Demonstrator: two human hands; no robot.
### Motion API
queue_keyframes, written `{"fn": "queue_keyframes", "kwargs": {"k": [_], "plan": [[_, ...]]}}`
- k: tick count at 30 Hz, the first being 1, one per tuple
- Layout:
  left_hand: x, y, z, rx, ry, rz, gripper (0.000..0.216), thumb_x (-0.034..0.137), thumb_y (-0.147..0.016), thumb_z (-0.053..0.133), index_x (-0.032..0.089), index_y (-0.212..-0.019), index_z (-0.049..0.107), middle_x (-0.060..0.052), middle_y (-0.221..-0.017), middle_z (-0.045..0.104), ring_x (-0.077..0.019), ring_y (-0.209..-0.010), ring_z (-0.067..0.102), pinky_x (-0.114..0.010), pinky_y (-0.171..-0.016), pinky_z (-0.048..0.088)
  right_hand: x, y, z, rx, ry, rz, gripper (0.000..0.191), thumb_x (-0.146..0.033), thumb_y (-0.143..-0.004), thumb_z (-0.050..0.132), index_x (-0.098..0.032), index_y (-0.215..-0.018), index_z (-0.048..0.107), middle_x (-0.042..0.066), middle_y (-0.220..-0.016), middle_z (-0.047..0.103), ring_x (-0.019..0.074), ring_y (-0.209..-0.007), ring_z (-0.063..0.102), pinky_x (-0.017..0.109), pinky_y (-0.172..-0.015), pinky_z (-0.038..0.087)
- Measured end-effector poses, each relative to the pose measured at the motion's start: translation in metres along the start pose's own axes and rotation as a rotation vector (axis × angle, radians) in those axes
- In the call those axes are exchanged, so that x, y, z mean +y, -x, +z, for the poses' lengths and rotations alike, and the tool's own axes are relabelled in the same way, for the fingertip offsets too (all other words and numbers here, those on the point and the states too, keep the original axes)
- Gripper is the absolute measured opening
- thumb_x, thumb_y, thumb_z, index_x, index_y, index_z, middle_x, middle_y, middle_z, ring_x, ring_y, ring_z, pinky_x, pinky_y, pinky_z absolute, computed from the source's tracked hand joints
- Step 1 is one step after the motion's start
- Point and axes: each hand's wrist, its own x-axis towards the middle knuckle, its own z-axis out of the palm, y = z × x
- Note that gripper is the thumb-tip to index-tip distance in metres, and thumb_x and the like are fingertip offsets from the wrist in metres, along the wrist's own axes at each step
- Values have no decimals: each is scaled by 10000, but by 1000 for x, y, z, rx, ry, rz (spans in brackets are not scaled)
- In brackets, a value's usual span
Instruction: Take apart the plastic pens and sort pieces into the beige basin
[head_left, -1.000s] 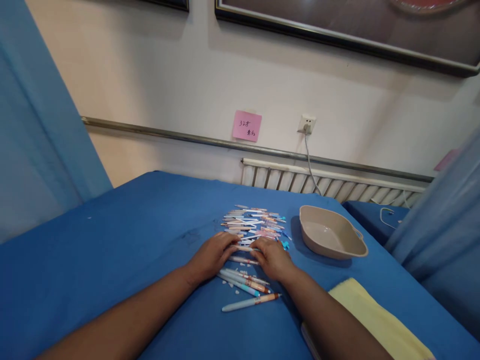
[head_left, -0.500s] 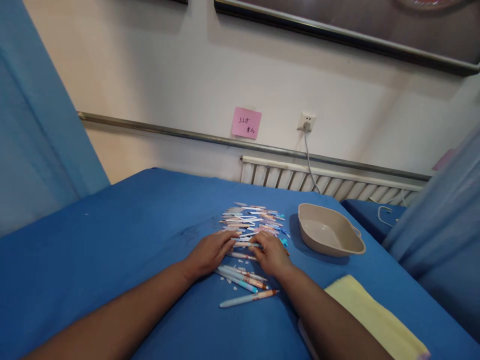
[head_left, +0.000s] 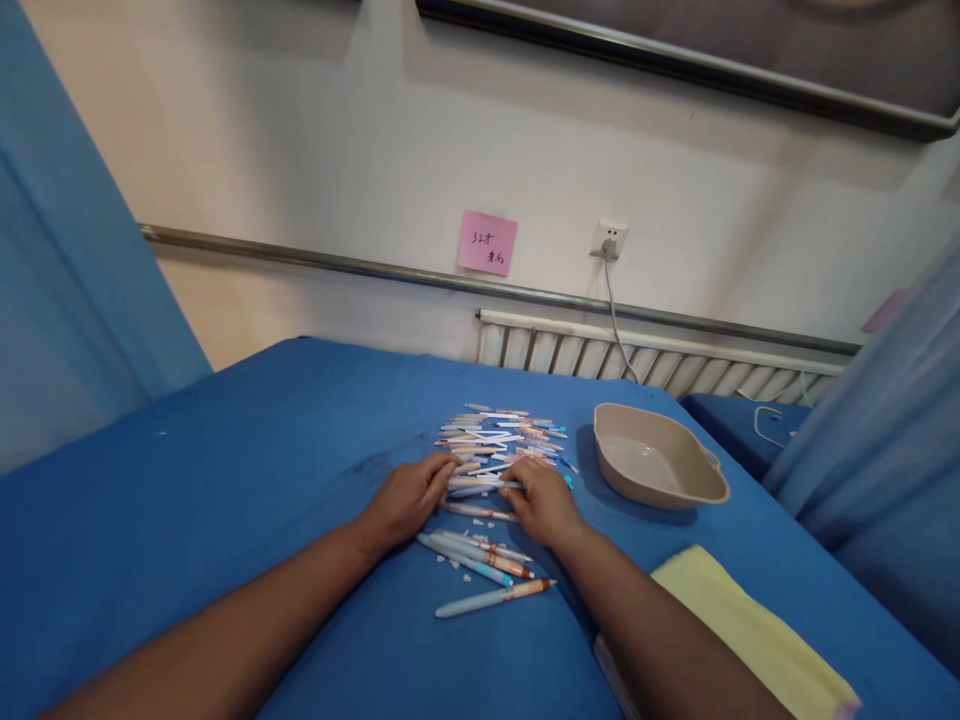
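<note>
A heap of small pens and pen parts [head_left: 499,440] in white, pink and light blue lies on the blue cloth-covered table [head_left: 247,470]. My left hand [head_left: 409,497] and my right hand [head_left: 541,500] rest at the near edge of the heap, fingers curled. Between their fingertips they hold the two ends of one thin pen [head_left: 480,486]. Several assembled pens [head_left: 480,556] lie just below my hands, and one blue-and-orange pen [head_left: 495,597] lies nearest to me.
A beige oval dish [head_left: 656,468] stands right of the heap. A folded yellow cloth [head_left: 742,630] lies at the near right. Blue curtains hang at both sides. Behind the table are a radiator, a wall socket with a cable, and a pink note.
My hands have shifted slightly and my left fingers have curled in more on the pen. The camera tilted a little; the heap and dish have not moved.
</note>
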Motion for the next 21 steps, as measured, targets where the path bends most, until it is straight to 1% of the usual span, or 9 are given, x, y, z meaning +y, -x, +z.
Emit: {"fn": "queue_keyframes", "kwargs": {"k": [4, 8, 10, 12, 14, 16, 19, 21], "plan": [[-3, -1, -3, 96, -45, -11, 296, 348, -898, 412, 199, -1046, 620, -2, -680, 674, -176, -624, 629, -242, -572, 422, 6, 0, -6, -6, 82, 22, 92, -199, -830, 572, -216, -916, 599, 37, -957, 640, 204, -951, 537, 304, -833, 356], [-5, -2, -6, 230, -56, -40, 312, 379, -883, 434, 194, -1056, 617, -26, -833, 707, -191, -737, 656, -263, -666, 463, 12, 1, -10, -34, 142, 80, 107, -205, -840, 560, -212, -938, 603, 45, -989, 641, 206, -960, 542, 306, -831, 349], [-6, -2, -5, 261, -33, -50, 324, 390, -876, 446, 184, -1062, 613, -37, -900, 709, -201, -803, 661, -278, -722, 479, 12, 2, -10, -44, 147, 76, 108, -215, -845, 564, -210, -944, 606, 45, -988, 642, 201, -960, 542, 303, -829, 350], [-7, -3, -3, 247, -6, -43, 327, 393, -872, 454, 178, -1062, 611, -44, -946, 706, -206, -856, 660, -289, -765, 488, 9, 2, -11, -54, 150, 26, 114, -228, -852, 564, -212, -956, 609, 39, -985, 640, 194, -967, 537, 298, -838, 347], [-6, -2, 0, 211, 12, -30, 325, 393, -869, 461, 179, -1064, 609, -44, -967, 704, -207, -883, 659, -299, -796, 493, 3, 2, -14, -74, 178, -55, 127, -234, -867, 552, -219, -978, 611, 33, -998, 636, 188, -987, 528, 299, -861, 337], [-5, -2, 3, 173, 22, -29, 330, 397, -863, 469, 180, -1071, 606, -47, -967, 705, -209, -883, 660, -308, -808, 499, -2, 1, -20, -122, 264, -124, 138, -227, -886, 523, -222, -987, 617, 40, -1006, 632, 196, -996, 520, 315, -867, 326], [-4, -2, 7, 137, 28, -38, 326, 396, -854, 484, 177, -1062, 608, -57, -974, 703, -213, -891, 658, -321, -815, 505, -8, -1, -30, -196, 471, -141, 165, -167, -895, 476, -195, -947, 630, 76, -984, 628, 219, -962, 519, 348, -835, 318], [-5, -2, 9, 122, 23, -33, 311, 380, -841, 503, 176, -1048, 613, -63, -991, 699, -215, -904, 655, -324, -825, 504, -11, -1, -35, -204, 561, -139, 181, -142, -895, 457, -182, -933, 630, 89, -976, 623, 225, -935, 517, 360, -819, 312]]}}
